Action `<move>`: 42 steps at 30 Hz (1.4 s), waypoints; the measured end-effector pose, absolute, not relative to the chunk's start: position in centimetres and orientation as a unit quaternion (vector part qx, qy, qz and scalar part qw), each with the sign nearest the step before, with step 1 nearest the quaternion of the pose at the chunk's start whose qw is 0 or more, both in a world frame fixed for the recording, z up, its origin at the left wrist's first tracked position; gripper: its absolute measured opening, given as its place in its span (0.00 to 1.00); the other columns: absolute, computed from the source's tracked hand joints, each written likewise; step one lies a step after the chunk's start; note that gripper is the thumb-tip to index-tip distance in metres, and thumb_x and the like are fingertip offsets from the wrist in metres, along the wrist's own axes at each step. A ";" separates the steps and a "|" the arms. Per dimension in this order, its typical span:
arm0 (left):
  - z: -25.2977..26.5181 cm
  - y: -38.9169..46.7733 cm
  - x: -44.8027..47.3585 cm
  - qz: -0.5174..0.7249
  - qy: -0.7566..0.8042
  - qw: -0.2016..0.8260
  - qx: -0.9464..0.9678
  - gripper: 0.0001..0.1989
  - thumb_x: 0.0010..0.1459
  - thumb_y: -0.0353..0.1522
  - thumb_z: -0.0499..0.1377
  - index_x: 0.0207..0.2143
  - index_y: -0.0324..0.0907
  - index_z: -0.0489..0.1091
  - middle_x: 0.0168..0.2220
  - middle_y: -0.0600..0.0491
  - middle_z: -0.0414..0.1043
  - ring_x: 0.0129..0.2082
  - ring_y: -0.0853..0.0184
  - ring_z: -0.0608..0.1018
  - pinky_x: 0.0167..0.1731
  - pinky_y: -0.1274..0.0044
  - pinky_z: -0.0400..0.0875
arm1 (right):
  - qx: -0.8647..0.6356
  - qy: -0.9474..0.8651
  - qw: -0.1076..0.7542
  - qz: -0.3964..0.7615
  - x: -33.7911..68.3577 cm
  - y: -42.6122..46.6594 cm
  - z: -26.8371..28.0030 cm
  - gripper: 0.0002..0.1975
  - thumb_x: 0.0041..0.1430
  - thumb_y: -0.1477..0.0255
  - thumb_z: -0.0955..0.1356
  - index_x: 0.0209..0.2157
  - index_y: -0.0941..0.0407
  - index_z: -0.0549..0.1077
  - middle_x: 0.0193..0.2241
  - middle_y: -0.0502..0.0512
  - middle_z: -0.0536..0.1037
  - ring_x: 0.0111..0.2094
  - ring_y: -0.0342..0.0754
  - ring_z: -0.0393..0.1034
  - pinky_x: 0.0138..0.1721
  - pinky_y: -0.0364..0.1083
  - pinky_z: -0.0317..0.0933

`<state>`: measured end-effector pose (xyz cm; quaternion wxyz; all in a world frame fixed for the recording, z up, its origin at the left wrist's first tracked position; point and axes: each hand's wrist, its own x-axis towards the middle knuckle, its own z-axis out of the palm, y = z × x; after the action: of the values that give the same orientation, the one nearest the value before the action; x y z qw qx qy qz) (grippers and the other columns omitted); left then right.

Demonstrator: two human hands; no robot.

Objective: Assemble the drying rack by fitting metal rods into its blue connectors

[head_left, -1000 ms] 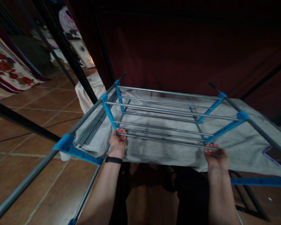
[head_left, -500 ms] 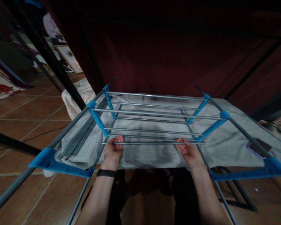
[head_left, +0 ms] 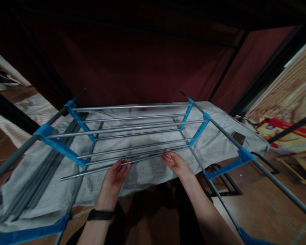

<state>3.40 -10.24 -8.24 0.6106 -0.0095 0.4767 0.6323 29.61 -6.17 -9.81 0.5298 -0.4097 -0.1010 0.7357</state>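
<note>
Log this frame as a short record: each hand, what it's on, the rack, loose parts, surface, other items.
Left hand: fingers curled around a loose rod
Right hand: fingertips at the same rod
Rack: grey rods, blue brackets
Loose parts: rod bundle, left side
Surface: grey cloth
Other items: black wristband, left wrist; dark phone-like object, right side

A dark red panel point(head_left: 142, 68) stands at twelve o'clock, and a striped cloth point(head_left: 33, 114) lies bunched at nine. Just past three o'clock, a dark phone point(head_left: 239, 137) rests on a grey cloth point(head_left: 211, 147), with a red-and-yellow box point(head_left: 287, 136) beyond it and wooden slats point(head_left: 297, 170) just below that. A black metal frame point(head_left: 228, 194) sits at four o'clock over brown floor point(head_left: 260, 200).
</note>
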 end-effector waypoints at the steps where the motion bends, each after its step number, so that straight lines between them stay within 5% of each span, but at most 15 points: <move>1: -8.3 -10.3 3.7 0.632 0.475 0.612 -0.005 0.11 0.60 0.19 0.51 0.30 0.35 0.71 0.30 0.47 0.76 0.33 0.64 0.81 0.33 0.74 0.79 | -0.405 -0.105 0.526 0.740 29.5 -6.3 -9.9 0.09 0.49 0.84 0.67 0.31 0.56 0.72 0.30 0.53 0.81 0.34 0.46 0.77 0.45 0.49 0.72; 10: -8.8 -10.7 6.7 0.605 0.455 0.652 0.039 0.09 0.57 0.17 0.56 0.32 0.36 0.72 0.36 0.44 0.79 0.33 0.63 0.82 0.36 0.72 0.81 | -0.395 -0.130 0.477 0.775 28.6 -7.0 -10.6 0.05 0.55 0.78 0.66 0.33 0.56 0.74 0.31 0.56 0.81 0.35 0.48 0.77 0.44 0.49 0.70; 21: -9.0 -12.2 9.6 0.611 0.396 0.659 0.190 0.11 0.48 0.25 0.70 0.35 0.38 0.75 0.41 0.46 0.79 0.36 0.65 0.81 0.39 0.76 0.77 | -0.361 -0.364 0.208 0.833 28.0 -8.5 -8.4 0.18 0.60 0.61 0.67 0.38 0.62 0.78 0.37 0.62 0.82 0.33 0.47 0.77 0.42 0.47 0.68; 29: -5.7 -13.5 9.3 0.659 0.396 0.583 0.263 0.12 0.47 0.21 0.69 0.32 0.41 0.74 0.40 0.49 0.78 0.41 0.63 0.80 0.45 0.76 0.72 | -0.268 -0.411 0.357 0.795 29.0 -9.7 -6.4 0.16 0.55 0.60 0.74 0.34 0.60 0.77 0.35 0.58 0.81 0.34 0.46 0.75 0.41 0.46 0.67; 38: -7.1 -13.9 11.5 0.644 0.371 0.559 0.367 0.10 0.52 0.35 0.69 0.35 0.42 0.75 0.43 0.46 0.78 0.45 0.59 0.79 0.50 0.70 0.72 | -0.258 -0.359 0.453 0.775 31.8 -10.2 -5.8 0.11 0.56 0.63 0.73 0.31 0.58 0.77 0.32 0.56 0.80 0.36 0.48 0.76 0.44 0.49 0.67; 42: -7.5 -13.8 12.3 0.659 0.345 0.594 0.307 0.12 0.50 0.36 0.70 0.35 0.42 0.74 0.42 0.47 0.78 0.47 0.60 0.78 0.50 0.68 0.73 | -0.309 -0.399 0.414 0.757 33.3 -10.7 -6.1 0.17 0.58 0.58 0.71 0.28 0.59 0.77 0.30 0.58 0.80 0.35 0.50 0.76 0.43 0.49 0.67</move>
<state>12.28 -13.77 -7.46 0.5939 0.3074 0.3448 0.6587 33.25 -10.74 -6.14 0.4143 -0.3094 -0.3991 0.7572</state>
